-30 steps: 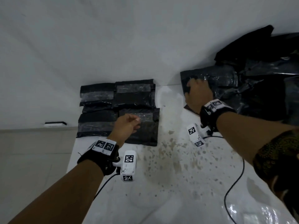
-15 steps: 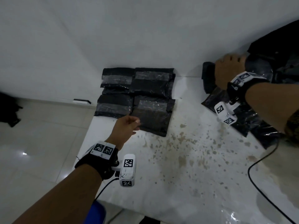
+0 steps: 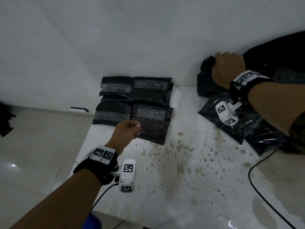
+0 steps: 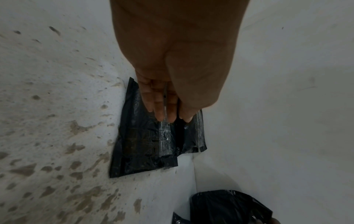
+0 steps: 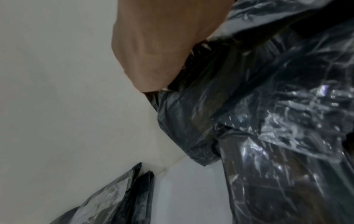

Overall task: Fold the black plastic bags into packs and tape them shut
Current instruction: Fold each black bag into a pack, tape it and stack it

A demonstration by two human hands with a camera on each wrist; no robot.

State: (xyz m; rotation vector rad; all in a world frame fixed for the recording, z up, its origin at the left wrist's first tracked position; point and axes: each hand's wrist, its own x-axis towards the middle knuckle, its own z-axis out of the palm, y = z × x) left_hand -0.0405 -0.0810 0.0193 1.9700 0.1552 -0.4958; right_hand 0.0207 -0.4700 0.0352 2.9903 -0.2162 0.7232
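Counting stock on the white table point(image 3: 189, 179): four taped packs point(image 3: 134, 104) lie in a two-by-two block at its far left corner, against the wall, each sealed with a clear tape strip. Our left hand point(image 3: 127, 133) hovers at the near edge of that block, fingers nearly straight, thumb resting against them, holding nothing we can make out. Our right hand point(image 3: 228, 69) reaches to the far right edge, fingers curled over the top of a dark bag bundle point(image 3: 206, 83) in the loose heap of black plastic bags point(image 3: 247, 126). We judge the step in hand to be fetching the next bag. Next move calls for drawing one bag free of the heap and laying it flat on the stained middle of the table for folding.
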